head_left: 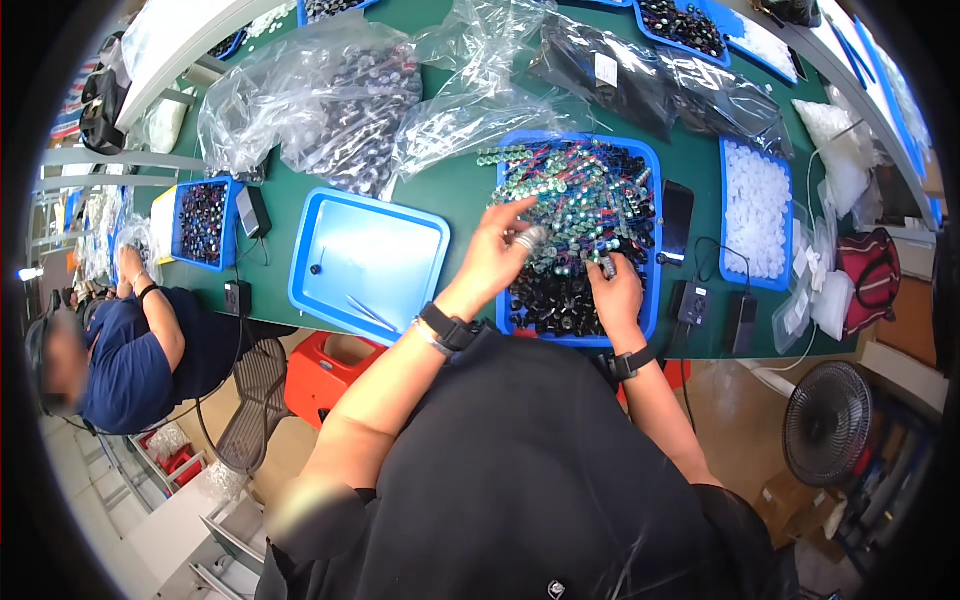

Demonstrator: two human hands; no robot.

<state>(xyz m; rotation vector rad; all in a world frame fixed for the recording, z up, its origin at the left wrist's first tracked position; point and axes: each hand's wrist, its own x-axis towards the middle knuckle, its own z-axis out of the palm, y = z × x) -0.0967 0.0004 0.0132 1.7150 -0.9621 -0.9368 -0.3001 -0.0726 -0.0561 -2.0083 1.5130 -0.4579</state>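
Both hands are over a blue tray (655, 240) heaped with small parts. Clear greenish round pieces with red and blue wires (570, 185) fill its far part, and black parts (550, 305) lie nearer me. My left hand (492, 250) is above the tray's left side, its index finger reaching toward the wired pieces. A greyish, ribbed thing is at its other fingertips, too blurred to name. My right hand (617, 295) is at the right of the heap, thumb and fingers closed around a small dark thing I cannot make out.
Left of me is a blue tray (375, 245) with tweezers (370, 313) and one small black part. A tray of white pieces (757, 210), a phone (677, 222) and a cabled black box (690, 302) are to the right. Plastic bags (340, 110) lie behind. A co-worker (150, 345) sits far left.
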